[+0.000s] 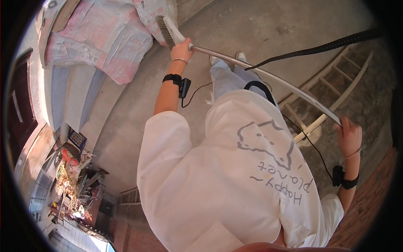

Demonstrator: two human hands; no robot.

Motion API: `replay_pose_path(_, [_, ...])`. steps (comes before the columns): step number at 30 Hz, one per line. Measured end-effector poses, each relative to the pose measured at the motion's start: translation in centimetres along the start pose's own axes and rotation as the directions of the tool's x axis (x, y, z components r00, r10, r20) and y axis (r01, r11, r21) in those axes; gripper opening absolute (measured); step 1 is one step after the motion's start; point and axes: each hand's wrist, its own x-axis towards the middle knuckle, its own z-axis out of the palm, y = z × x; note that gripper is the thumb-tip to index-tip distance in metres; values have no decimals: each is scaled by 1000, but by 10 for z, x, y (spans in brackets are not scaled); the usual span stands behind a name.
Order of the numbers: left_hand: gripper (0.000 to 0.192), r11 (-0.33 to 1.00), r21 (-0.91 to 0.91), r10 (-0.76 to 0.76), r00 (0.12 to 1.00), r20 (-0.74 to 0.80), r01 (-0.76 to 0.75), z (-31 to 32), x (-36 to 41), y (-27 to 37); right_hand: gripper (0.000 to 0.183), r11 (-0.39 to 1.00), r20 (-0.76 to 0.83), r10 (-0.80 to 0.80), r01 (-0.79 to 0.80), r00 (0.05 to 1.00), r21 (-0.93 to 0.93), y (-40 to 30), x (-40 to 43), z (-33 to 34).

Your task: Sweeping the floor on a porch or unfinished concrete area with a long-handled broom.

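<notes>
My left hand (182,51) grips a broom close to its head, at the upper middle. The broom has a white plastic head (172,30) with grey bristles facing left, beside a pink and white patterned sheet (107,34). Its metal pole (261,71) slants down to the right across the view, above my legs. At the right, my right hand (350,135) is closed around the far end of the pole. Both wrists wear a black strap with a small device and cable.
A wooden ladder (338,97) lies on the concrete floor (252,25) at the right, near a brick wall (362,204). A black corded tube (315,50) reaches in from the upper right. Pale steps (72,94) stand left, below the sheet; a cluttered heap (67,179) lies lower left.
</notes>
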Motion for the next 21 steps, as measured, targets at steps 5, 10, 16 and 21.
replay_pose_path(5, [27,998,57,20,999,-35,-18,-12,8,10,18,521,799,-30,-673,600,525,29,1,-1])
replay_pose_path(10, [26,989,147,38,999,-17,-35,-36,8,25,22,997,-105,57,-52,993,52,1,3,7])
replay_pose_path(16, [26,985,164,58,998,-24,-53,-76,-10,39,27,968,76,241,-245,968,60,17,-16,7])
replay_pose_path(21, [24,953,252,168,985,36,-171,-101,-24,40,30,663,570,118,-492,813,564,36,-25,-4])
